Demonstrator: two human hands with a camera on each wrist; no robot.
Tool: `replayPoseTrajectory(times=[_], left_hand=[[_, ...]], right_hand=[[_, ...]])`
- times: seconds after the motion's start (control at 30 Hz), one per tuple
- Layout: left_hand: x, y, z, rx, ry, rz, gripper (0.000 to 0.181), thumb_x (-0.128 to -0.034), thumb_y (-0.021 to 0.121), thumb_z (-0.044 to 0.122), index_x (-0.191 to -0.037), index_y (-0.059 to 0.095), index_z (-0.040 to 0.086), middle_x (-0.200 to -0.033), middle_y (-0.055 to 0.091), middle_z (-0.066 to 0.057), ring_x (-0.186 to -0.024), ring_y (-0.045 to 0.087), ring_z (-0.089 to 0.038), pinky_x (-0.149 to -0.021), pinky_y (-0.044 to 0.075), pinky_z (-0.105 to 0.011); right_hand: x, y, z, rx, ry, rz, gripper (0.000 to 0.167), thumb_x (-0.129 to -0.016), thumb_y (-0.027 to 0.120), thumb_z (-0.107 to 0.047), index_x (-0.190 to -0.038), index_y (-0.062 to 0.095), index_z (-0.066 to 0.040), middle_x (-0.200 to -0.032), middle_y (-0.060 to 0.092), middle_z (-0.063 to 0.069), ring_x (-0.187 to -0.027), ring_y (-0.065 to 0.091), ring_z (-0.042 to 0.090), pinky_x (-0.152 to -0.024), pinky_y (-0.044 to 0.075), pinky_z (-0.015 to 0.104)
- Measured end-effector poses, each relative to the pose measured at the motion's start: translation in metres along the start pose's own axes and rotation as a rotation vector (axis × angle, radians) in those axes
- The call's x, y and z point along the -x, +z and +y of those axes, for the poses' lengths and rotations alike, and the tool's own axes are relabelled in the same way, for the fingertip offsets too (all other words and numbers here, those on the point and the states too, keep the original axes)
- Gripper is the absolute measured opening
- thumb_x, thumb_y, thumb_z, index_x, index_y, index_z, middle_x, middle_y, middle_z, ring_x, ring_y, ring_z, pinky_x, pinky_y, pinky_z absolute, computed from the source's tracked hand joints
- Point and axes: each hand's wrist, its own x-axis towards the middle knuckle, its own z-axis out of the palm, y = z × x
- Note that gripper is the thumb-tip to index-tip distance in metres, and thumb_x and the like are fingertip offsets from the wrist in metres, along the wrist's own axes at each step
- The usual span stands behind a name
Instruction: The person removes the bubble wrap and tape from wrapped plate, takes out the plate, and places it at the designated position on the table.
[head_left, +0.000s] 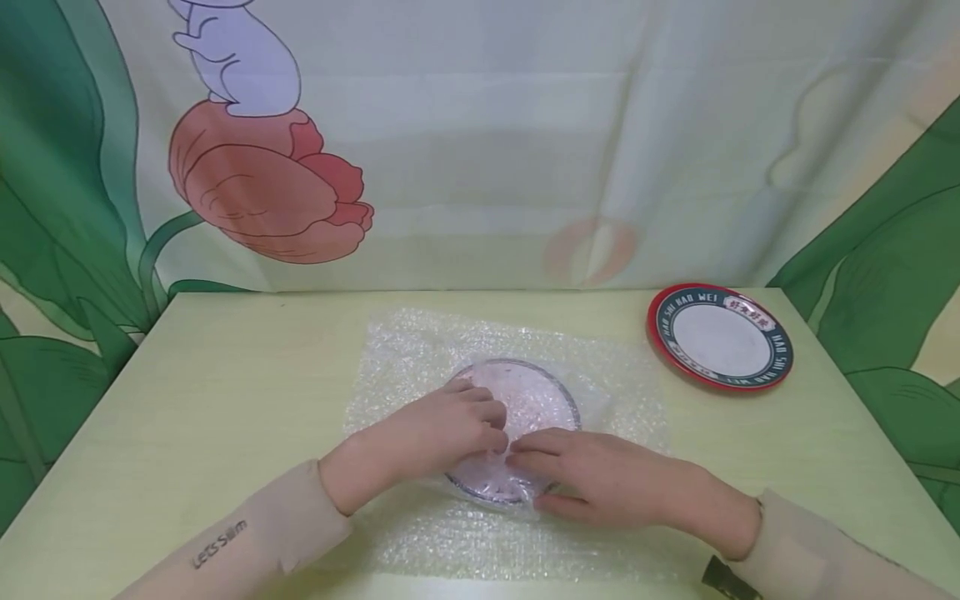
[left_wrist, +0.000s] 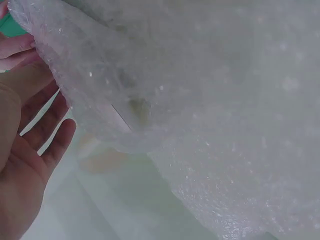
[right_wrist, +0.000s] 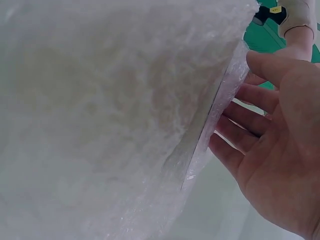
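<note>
On the table a round plate [head_left: 536,400] with a pale pink face and a dark rim lies under bubble wrap [head_left: 420,354], which spreads out around it as a sheet. My left hand [head_left: 442,425] is over the plate's left half, fingers bent, pinching the wrap near the middle. From the right, my right hand [head_left: 607,475] rests its nearly straight fingers on the wrapped plate. The left wrist view has the left hand [left_wrist: 30,145] at the wrap's edge. Close to the covered rim, the right hand [right_wrist: 270,135] touches the wrap [right_wrist: 210,125] with its fingertips.
A second plate [head_left: 720,333], white with a dark green lettered band and red edge, sits at the table's back right. Behind the table [head_left: 225,375] hangs a printed curtain [head_left: 465,167]. A dark strap-like object [head_left: 727,577] shows by the right sleeve.
</note>
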Motion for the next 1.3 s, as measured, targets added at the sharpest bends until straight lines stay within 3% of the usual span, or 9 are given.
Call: replayPoseTrajectory(times=[0.1,0.3,0.53,0.8,1.07,1.3], left_hand=[[-0.0013,-0.0004,0.0002,-0.029,0.016,-0.005,0.008,-0.0889,0.077,0.018,-0.095,0.076,0.022,-0.093,0.061,0.009,-0.088,0.053,-0.012,-0.084,0.044,-0.029],[-0.001,-0.0028,-0.0001,-0.065,0.033,-0.027,0.005,-0.0888,0.075,0.016,-0.09,0.075,0.021,-0.088,0.058,0.011,-0.082,0.049,-0.011,-0.08,0.042,-0.026],[0.0001,-0.0056,-0.0015,-0.105,0.077,0.021,0.012,-0.0875,0.077,0.009,-0.087,0.072,0.02,-0.085,0.059,0.011,-0.079,0.05,-0.011,-0.077,0.042,-0.025],[0.0014,-0.0049,-0.0014,-0.146,0.11,0.034,0.014,-0.0891,0.074,0.007,-0.095,0.072,0.019,-0.09,0.063,0.01,-0.083,0.057,-0.012,-0.078,0.044,-0.025],[0.0032,-0.0034,-0.0021,-0.108,0.094,0.035,0.019,-0.0885,0.076,0.006,-0.099,0.073,0.021,-0.093,0.063,0.011,-0.085,0.058,-0.009,-0.08,0.047,-0.024],[0.0069,-0.0043,-0.0037,-0.114,0.105,0.062,0.019,-0.0891,0.074,0.003,-0.094,0.07,0.021,-0.09,0.059,0.012,-0.085,0.057,-0.01,-0.083,0.047,-0.026]], right_hand=[[0.0004,0.0001,0.0001,0.0,0.003,-0.004,0.048,-0.103,0.064,-0.029,-0.145,0.056,-0.008,-0.146,0.054,0.004,-0.136,0.049,0.017,-0.111,0.042,0.034],[0.0,0.0014,-0.0001,0.0,-0.007,0.01,0.048,-0.102,0.064,-0.028,-0.145,0.056,-0.008,-0.146,0.055,0.006,-0.136,0.049,0.019,-0.112,0.041,0.035],[-0.0007,0.0033,-0.0002,-0.017,-0.02,0.023,0.049,-0.102,0.062,-0.026,-0.147,0.054,-0.007,-0.145,0.054,0.005,-0.136,0.049,0.019,-0.113,0.039,0.035],[-0.0041,0.0028,-0.0002,-0.006,-0.014,0.014,0.05,-0.102,0.06,-0.025,-0.148,0.053,-0.01,-0.143,0.053,0.002,-0.133,0.048,0.019,-0.112,0.04,0.039],[-0.0055,0.0073,0.0015,0.004,0.024,-0.011,0.05,-0.102,0.058,-0.029,-0.15,0.053,-0.014,-0.144,0.051,-0.001,-0.134,0.045,0.018,-0.11,0.041,0.041],[-0.0063,0.0066,0.0024,0.024,0.036,-0.047,0.052,-0.104,0.055,-0.031,-0.153,0.05,-0.014,-0.147,0.049,0.002,-0.136,0.043,0.02,-0.112,0.039,0.042]])
